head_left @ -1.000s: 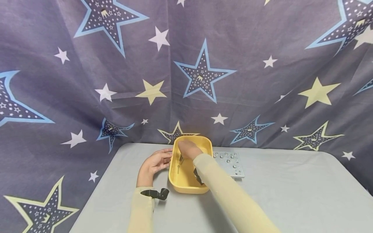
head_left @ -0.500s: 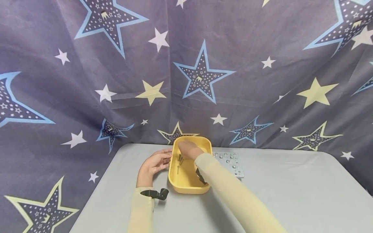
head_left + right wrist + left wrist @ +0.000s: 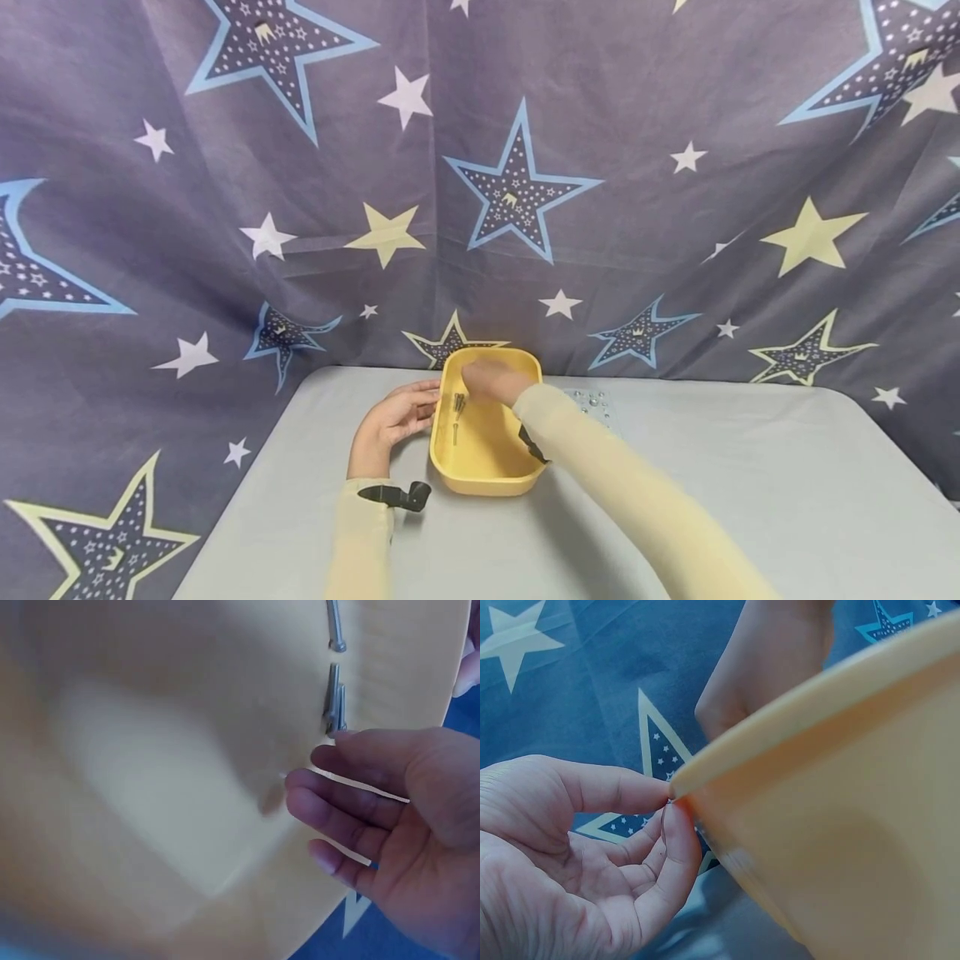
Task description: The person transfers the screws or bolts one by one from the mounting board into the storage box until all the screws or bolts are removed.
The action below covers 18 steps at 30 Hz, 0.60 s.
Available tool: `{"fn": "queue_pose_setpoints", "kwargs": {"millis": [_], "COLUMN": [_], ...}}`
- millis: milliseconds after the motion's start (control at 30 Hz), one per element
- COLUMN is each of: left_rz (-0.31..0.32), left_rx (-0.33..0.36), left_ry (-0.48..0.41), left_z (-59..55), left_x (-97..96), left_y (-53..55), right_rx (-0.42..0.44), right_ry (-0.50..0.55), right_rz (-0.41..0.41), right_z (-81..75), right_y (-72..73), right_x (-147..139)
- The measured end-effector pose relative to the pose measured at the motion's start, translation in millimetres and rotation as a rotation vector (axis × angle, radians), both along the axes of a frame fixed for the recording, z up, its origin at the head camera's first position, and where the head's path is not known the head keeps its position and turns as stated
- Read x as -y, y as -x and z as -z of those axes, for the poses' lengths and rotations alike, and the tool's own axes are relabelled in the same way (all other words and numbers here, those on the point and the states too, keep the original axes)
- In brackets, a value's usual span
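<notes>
A yellow plastic bin [image 3: 487, 487] stands on the table. In the head view, several metal screws [image 3: 456, 417] lie along its left inner side; in the right wrist view, these screws [image 3: 334, 697] sit just beyond the thumb tip. At the bin's left side, my left hand [image 3: 401, 415] has its fingertips on the outside of the rim. The left wrist view brings the thumb and index fingertip of this left hand [image 3: 592, 855] together at the rim's lip. Reaching into the bin, my right hand [image 3: 491, 382] has loosely bent fingers, with nothing visible between them.
Behind my right forearm, a metal plate [image 3: 600, 407] with several round fittings is partly hidden. A grey cloth covers the table [image 3: 720, 483]. The star-patterned curtain [image 3: 637, 208] hangs directly behind the bin.
My right hand has lifted slightly and shifted right inside the bin, and its forearm now hides more of the metal plate. More of the screws shows. My left hand stays at the rim.
</notes>
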<state>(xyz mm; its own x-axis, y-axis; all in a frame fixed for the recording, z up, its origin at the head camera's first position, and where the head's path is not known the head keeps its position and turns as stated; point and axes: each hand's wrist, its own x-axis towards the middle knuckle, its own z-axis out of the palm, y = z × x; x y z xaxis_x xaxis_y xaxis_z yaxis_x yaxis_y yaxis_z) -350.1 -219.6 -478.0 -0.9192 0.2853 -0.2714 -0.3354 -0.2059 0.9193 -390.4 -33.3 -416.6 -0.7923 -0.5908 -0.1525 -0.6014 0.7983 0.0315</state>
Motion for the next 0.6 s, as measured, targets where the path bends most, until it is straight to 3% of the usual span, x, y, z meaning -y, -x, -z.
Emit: {"fn": "queue_pose_setpoints", "kwargs": {"millis": [233,467,600], "left_rz": [0.008,0.008,0.004], "left_rx": [-0.006,0.000,0.000], "left_ry": [-0.004,-0.005,-0.007], "left_z": [-2.0,-1.5,-0.8], "left_x": [0.8,-0.3,0.1], "left_y": [-1.2,-0.7,0.0], "right_rx": [-0.139,-0.415,-0.544], "right_ry": [0.010,-0.082,-0.057], "right_rz": [-0.149,-0.318,-0.398], "right_z": [-9.1,-16.2,-18.1], "right_y": [-4.1,-14.4,-18.0], "right_x": [-14,-32,-43]}}
